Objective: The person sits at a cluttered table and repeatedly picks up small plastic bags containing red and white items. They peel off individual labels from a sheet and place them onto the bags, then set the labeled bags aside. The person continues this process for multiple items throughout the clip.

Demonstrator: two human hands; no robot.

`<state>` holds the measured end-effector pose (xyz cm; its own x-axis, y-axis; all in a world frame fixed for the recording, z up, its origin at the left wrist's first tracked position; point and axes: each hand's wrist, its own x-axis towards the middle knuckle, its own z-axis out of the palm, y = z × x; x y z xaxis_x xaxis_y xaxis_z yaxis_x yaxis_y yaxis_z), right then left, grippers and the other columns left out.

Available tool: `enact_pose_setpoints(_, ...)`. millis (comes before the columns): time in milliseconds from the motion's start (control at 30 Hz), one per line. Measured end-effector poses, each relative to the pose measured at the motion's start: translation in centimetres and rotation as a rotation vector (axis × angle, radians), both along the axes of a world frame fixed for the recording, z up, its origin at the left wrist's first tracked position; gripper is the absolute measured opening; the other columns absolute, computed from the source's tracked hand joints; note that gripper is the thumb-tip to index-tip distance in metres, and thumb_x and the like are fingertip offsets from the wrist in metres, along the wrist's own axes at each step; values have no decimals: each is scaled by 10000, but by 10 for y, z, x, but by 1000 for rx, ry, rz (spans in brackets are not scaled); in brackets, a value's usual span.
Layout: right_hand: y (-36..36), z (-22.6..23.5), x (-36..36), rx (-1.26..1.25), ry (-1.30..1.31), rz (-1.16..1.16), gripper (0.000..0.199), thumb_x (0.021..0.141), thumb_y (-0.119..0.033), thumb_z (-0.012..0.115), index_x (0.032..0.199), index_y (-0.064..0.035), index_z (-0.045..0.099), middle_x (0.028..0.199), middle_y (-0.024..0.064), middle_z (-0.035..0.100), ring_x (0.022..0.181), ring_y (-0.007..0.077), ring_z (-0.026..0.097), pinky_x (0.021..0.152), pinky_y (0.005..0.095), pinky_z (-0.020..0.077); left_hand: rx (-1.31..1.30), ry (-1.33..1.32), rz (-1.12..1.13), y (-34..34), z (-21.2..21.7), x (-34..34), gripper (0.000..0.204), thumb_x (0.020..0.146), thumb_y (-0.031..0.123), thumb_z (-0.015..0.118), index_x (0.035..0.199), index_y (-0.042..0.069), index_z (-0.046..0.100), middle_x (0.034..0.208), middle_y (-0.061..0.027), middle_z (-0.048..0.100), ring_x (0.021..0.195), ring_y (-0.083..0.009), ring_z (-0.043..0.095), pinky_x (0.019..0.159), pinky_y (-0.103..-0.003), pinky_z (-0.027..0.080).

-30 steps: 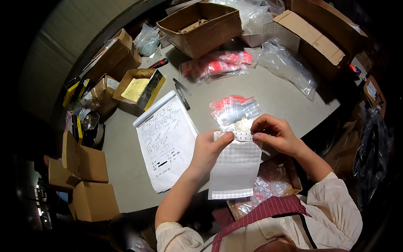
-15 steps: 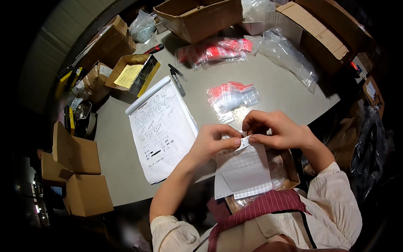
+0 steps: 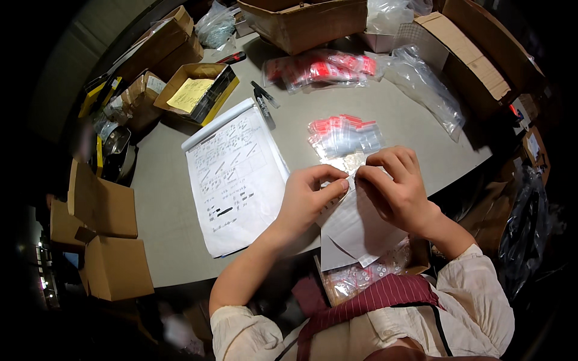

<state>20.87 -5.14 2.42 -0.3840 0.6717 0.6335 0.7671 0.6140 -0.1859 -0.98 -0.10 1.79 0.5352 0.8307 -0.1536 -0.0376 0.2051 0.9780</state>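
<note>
White sticker sheets (image 3: 359, 231) hang from my fingers over the near edge of the table. My left hand (image 3: 311, 194) pinches their upper left edge between thumb and fingers. Beside it my right hand (image 3: 397, 191) has its fingers curled down over the top edge of the sheets, and its fingertips are partly hidden. Just beyond both hands lies a fanned pile of small clear zip bags with red strips (image 3: 346, 135). Beneath the sheets, a shallow cardboard box (image 3: 419, 256) holds clear bags with small white rings (image 3: 376, 271).
Left of my hands lies a handwritten notepad (image 3: 232, 180), with black markers (image 3: 263, 105) past its top. Bundled red-marked bags (image 3: 325, 67) and a large cardboard box (image 3: 307, 27) stand behind. A crumpled clear bag (image 3: 424, 87) is at right, an open carton (image 3: 111, 234) at left.
My right hand has turned over and covers more of the sheets' top edge. The sheets have tilted, and the lower strip of round stickers no longer shows. The whole view has shifted slightly.
</note>
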Motion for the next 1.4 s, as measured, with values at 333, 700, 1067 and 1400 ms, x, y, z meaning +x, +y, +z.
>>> enact_pose_setpoints(333, -2, 2, -8, -12, 60, 32, 370, 679, 26, 704, 1042, -30, 658, 1021, 111, 633, 961, 318, 607, 906, 435, 461, 368, 108, 66, -7, -11, 1, 105, 930, 85, 748, 993, 1, 736, 945, -10, 705, 887, -84, 626, 776, -253, 503)
enact_pose_setpoints(700, -2, 8, -21, 77, -6, -16, 227, 736, -47, 718, 948, -17, 643, 938, 103, 611, 900, 301, 601, 885, 423, 463, 626, 201, 144, -12, -7, 5, 99, 889, 59, 748, 949, -18, 736, 894, -89, 719, 844, -159, 673, 772, -289, 522)
enact_pose_setpoints(1067, 6, 5, -11, -37, 128, 93, 185, 754, -64, 738, 909, -54, 638, 924, 95, 597, 893, 298, 573, 867, 411, 427, 613, 185, 139, -12, -8, 5, 96, 895, 57, 745, 944, -26, 738, 890, -96, 718, 826, -159, 668, 762, -291, 521)
enact_pose_setpoints(1400, 11, -3, -3, -171, 240, 140, 178, 782, -85, 736, 950, -58, 685, 937, 86, 622, 900, 284, 580, 866, 401, 422, 578, 161, 133, -13, -9, 5, 97, 908, 63, 742, 954, -23, 746, 904, -86, 724, 834, -143, 662, 763, -282, 519)
